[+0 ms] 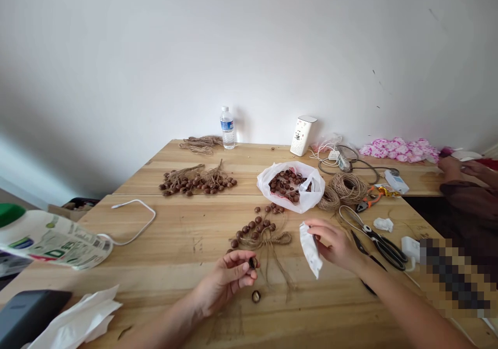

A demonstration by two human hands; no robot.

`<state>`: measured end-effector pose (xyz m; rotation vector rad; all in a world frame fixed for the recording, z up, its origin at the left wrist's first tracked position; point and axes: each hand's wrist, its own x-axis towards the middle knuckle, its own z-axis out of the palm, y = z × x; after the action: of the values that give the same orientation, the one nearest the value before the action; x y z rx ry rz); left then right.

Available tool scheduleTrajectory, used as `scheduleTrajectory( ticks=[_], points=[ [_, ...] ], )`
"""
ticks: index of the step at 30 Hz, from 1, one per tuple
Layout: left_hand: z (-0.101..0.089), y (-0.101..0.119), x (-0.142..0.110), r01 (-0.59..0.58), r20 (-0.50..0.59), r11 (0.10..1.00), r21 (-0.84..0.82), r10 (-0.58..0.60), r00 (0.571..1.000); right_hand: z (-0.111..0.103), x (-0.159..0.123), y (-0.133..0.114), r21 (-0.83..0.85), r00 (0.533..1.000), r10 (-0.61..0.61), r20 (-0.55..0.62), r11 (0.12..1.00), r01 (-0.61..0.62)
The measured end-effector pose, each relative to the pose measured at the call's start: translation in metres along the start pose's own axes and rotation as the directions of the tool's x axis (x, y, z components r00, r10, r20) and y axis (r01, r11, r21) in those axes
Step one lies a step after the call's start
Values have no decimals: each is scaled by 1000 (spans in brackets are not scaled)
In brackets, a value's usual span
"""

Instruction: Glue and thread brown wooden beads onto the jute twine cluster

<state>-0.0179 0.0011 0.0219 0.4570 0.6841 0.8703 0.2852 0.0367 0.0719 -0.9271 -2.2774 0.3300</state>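
My left hand (229, 279) is closed in a pinch on a small dark brown nut (252, 262), just above the wooden table (175, 235). Another nut (256, 296) lies loose on the table right below it. My right hand (334, 244) grips a crumpled white packet (311, 249). Between and beyond the hands lies a bunch of nuts tied on jute twine with a bow (261, 232). A white plastic bag (307, 196) full of nuts sits further back.
A finished nut-and-twine bunch (196, 181) lies at back left, near a water bottle (227, 127). Twine coils (346, 187), scissors (379, 242), orange pliers (369, 199) and cables lie to the right. Another person's arm (462, 175) rests at far right. White tissue (83, 320) is at front left.
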Motion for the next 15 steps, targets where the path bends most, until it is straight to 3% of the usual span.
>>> scheduleTrajectory(
  ticks=[2,4,6,8,11,15],
  points=[
    [-1,0,1,3,0,1000,-5,-3,1000,13,20,-21,402,975,186,-118,907,-124],
    [-2,-1,1,1,20,1000,-11,-1,1000,30,39,-37,707,939,338,60,650,-279],
    [-2,-1,1,-9,48,1000,-19,10,999,49,54,-48,857,908,405,110,424,-293],
    [-2,-2,1,-24,70,999,-29,26,997,66,63,-54,916,888,436,146,279,-287],
    [-2,-2,2,-44,80,998,-51,48,996,81,64,-57,929,876,443,190,208,-307],
    [-4,-3,4,-53,77,995,-79,59,995,81,56,-60,900,878,429,215,263,-349]
  ],
)
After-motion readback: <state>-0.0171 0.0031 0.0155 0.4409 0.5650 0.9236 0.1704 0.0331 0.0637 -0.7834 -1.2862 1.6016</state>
